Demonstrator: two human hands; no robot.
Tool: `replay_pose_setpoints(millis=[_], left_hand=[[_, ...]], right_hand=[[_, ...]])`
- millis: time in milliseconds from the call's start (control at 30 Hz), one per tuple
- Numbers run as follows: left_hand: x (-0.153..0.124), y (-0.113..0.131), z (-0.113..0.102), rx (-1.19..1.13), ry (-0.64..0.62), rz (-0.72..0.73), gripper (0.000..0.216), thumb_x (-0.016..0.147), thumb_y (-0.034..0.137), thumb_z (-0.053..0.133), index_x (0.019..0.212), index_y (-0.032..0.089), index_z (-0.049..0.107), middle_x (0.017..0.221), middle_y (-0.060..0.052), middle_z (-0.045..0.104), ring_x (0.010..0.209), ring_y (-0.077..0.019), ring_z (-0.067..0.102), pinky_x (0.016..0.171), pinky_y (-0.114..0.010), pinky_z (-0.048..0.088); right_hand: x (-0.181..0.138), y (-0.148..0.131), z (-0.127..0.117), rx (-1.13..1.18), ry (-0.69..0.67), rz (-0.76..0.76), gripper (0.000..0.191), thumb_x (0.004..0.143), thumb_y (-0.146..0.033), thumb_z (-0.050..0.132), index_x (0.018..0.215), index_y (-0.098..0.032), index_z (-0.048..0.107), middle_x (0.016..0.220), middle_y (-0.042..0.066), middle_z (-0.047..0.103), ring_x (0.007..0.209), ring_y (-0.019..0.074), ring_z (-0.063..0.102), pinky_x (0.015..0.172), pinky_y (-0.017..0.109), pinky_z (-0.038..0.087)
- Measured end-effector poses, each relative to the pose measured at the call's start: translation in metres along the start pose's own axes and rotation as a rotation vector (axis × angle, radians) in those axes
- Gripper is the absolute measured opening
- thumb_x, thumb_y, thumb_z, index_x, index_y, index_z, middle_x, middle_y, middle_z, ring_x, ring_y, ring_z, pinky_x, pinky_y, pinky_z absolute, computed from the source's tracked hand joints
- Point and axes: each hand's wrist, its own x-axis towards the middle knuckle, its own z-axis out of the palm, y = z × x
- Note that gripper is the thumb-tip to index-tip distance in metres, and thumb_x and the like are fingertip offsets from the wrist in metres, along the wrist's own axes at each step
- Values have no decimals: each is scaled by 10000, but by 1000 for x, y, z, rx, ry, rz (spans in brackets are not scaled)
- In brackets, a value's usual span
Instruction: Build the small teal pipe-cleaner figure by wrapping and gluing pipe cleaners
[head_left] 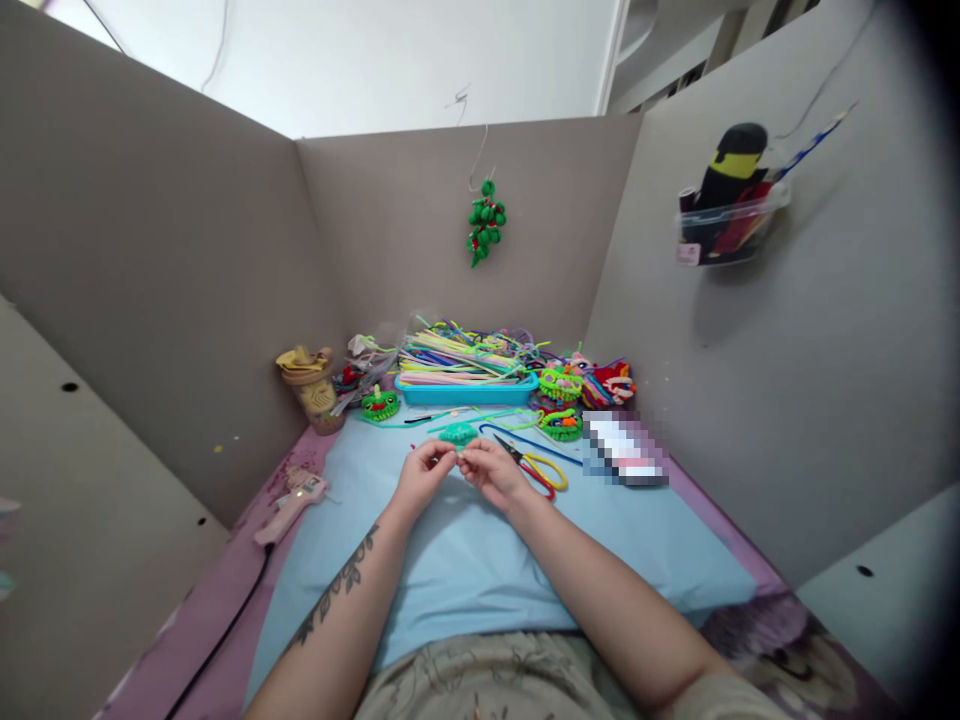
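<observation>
Head view: I'm seeing both hands, left [422, 472] and right [491, 470], pinching a small piece [459, 455] between them, teal shape [457, 434] lying just beyond toward the desk's far edge.

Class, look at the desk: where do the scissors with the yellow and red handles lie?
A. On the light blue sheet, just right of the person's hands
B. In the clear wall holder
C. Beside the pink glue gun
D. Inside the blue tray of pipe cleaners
A: the scissors with the yellow and red handles lie flat on the light blue sheet, close beside the right hand, outside the blue tray.
</observation>
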Motion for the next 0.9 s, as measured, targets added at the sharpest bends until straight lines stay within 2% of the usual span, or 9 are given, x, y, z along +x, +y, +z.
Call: replay_pose_setpoints(millis=[133, 333, 567, 900], left_hand=[[0, 2, 0, 22, -15, -17, 217, 741, 360, 615, 732, 144, 632, 714, -29, 642, 680, -146, 583, 654, -257, 456], [2, -2, 2, 22, 22, -42, 216, 744, 361, 603, 730, 147, 620, 703, -18, 642, 668, -141, 577, 655, -252, 451], [4, -7, 2, 9, 48, -70, 241, 750, 377, 583, 716, 139, 596, 679, -5, 603, 645, -125, 531, 631, -229, 408], [4, -11, 2, 36, 20, -69, 236, 753, 365, 569, 681, 141, 583, 649, 4, 576, 636, -122, 506, 631, -226, 386]], right_hand=[[2, 1, -3, 62, -17, 70, 234, 570, -210, 777, 675, -154, 576, 615, 2, 642, 504, 69, 558, 444, 144, 414], [6, 4, -5, 16, -10, 29, 260, 577, -261, 776, 718, -152, 586, 654, 20, 659, 510, 83, 582, 449, 159, 445], [4, 4, -1, -211, 108, -136, 277, 592, -353, 749, 723, -155, 606, 593, -15, 609, 510, 95, 567, 451, 182, 454], [1, 5, 0, -513, 108, -237, 277, 670, -422, 668, 666, -159, 581, 527, -24, 559, 434, 82, 478, 421, 198, 385]])
